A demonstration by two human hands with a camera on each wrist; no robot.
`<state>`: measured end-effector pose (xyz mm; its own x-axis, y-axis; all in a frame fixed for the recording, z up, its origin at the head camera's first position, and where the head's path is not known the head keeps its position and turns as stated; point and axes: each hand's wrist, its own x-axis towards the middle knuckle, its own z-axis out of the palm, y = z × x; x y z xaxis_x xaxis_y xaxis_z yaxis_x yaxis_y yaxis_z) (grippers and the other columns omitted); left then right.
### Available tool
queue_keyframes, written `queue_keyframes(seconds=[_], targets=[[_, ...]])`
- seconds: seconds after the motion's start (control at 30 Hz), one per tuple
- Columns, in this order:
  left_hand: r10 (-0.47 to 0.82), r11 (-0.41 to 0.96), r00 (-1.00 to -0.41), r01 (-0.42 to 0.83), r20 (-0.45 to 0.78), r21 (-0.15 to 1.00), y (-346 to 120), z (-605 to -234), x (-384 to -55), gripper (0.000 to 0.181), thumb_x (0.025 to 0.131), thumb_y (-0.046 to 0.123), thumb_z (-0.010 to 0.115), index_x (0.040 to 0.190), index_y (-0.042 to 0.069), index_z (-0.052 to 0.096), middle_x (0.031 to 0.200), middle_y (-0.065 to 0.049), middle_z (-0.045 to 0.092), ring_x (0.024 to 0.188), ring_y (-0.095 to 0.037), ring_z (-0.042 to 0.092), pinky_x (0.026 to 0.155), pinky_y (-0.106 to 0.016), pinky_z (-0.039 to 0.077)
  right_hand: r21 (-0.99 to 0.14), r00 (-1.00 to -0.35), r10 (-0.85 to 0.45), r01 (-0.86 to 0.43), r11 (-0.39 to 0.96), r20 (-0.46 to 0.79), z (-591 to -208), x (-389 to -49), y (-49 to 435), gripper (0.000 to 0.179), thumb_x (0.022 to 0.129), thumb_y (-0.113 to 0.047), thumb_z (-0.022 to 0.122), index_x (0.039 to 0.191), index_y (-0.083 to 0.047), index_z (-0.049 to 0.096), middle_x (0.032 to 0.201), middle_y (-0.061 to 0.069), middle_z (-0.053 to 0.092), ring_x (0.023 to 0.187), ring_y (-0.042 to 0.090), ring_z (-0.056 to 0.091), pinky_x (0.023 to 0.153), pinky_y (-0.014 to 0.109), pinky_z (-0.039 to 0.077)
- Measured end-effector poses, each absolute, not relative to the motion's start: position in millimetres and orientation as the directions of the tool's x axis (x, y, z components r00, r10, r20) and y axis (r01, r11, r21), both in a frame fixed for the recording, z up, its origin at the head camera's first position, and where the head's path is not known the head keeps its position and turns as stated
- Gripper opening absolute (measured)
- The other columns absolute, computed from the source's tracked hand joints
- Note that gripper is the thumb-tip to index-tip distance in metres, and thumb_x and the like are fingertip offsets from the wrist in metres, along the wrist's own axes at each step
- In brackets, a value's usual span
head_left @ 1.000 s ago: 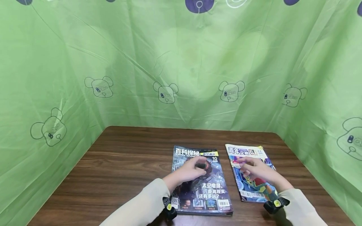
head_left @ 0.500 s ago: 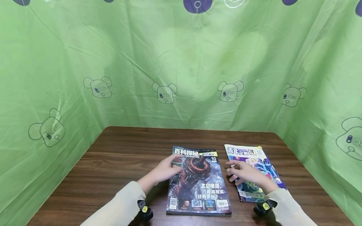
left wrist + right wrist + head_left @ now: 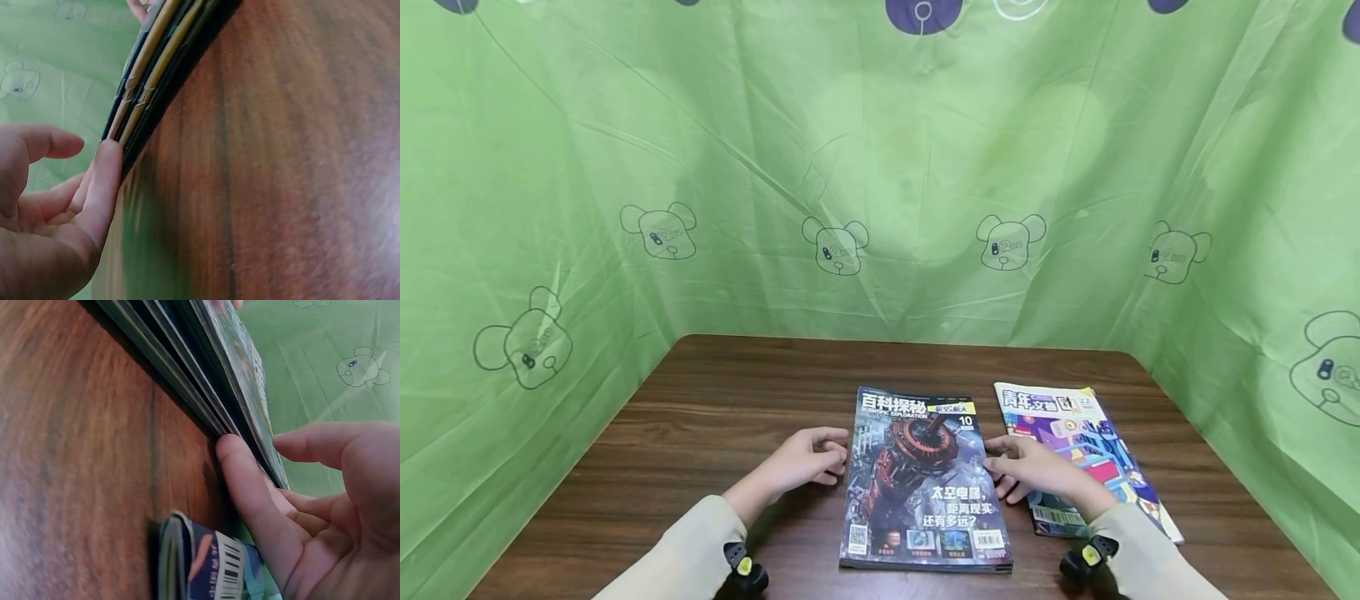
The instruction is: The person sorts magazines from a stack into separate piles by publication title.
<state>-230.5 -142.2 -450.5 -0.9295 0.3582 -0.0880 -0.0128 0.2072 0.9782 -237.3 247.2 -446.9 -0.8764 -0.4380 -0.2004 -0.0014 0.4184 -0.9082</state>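
From the head view, I have a hand on either side of a stack of magazines point(image 3: 917, 492) lying flat at the near middle of the table point(image 3: 737, 392). My left hand point(image 3: 797, 462) is at its left edge; my right hand point(image 3: 1030, 467) is at its right edge, reaching across a single magazine point(image 3: 1120, 467). I judge I'm bracing the stack from both sides; the next move calls for even pressure so the layers stay together. The top cover is dark, with a red-and-grey machine and white lettering.

From the left wrist, one fingertip touches the stack's edge, where tan and dark layers show; my digits are spread, pinching nothing.

From the right wrist, a fingertip meets the page edges, which gape slightly between layers; my thumb stands apart, the hand loosely spread.
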Motion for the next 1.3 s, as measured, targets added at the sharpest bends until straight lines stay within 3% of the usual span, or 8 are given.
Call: queue_keyframes(seconds=[0.17, 0.57, 1.07, 1.3], targets=[[0.385, 0.195, -0.917, -0.03, -0.105, 0.98, -139.5, -453.4, -229.6, 0.056, 0.092, 0.006, 0.065, 0.14, -0.015, 0.045, 0.099, -0.011, 0.067, 0.086, -0.023, 0.069, 0.072, -0.039, 0.062, -0.91, -0.883, -0.426, 0.003, 0.415, -0.198, -447.9, -237.1, 245.6, 0.062, 0.1, -0.019, 0.062, 0.14, 0.02, 0.035, 0.091, 0.013, 0.065, 0.071, 0.029, 0.068, 0.06, 0.045, 0.061], [0.337, 0.202, -0.939, 0.004, -0.065, 0.979, -134.7, -455.8, -227.0, 0.057, 0.087, 0.007, 0.074, 0.136, -0.012, 0.052, 0.102, -0.014, 0.065, 0.085, -0.024, 0.07, 0.073, -0.041, 0.062, -0.907, -0.89, -0.413, 0.001, 0.421, -0.193, -448.2, -235.4, 242.1, 0.064, 0.097, -0.017, 0.067, 0.139, 0.02, 0.036, 0.083, 0.013, 0.063, 0.068, 0.025, 0.067, 0.059, 0.043, 0.061], [0.341, 0.164, -0.937, -0.018, -0.074, 0.986, -122.7, -447.7, -228.6, 0.058, 0.085, 0.006, 0.075, 0.135, -0.013, 0.052, 0.116, -0.02, 0.066, 0.093, -0.026, 0.07, 0.075, -0.04, 0.062, -0.885, -0.907, -0.378, -0.013, 0.465, -0.185, -446.9, -233.2, 241.7, 0.063, 0.096, -0.014, 0.067, 0.139, 0.021, 0.036, 0.08, 0.011, 0.061, 0.064, 0.023, 0.062, 0.057, 0.044, 0.061], [0.36, 0.138, -0.928, -0.054, -0.1, 0.989, -121.0, -447.1, -228.8, 0.062, 0.085, 0.006, 0.073, 0.138, -0.013, 0.047, 0.115, -0.021, 0.067, 0.088, -0.027, 0.071, 0.075, -0.041, 0.062, -0.894, -0.911, -0.377, -0.021, 0.447, -0.167, -444.6, -234.8, 242.9, 0.064, 0.096, -0.014, 0.067, 0.14, 0.019, 0.035, 0.079, 0.011, 0.06, 0.064, 0.022, 0.061, 0.057, 0.043, 0.061]])
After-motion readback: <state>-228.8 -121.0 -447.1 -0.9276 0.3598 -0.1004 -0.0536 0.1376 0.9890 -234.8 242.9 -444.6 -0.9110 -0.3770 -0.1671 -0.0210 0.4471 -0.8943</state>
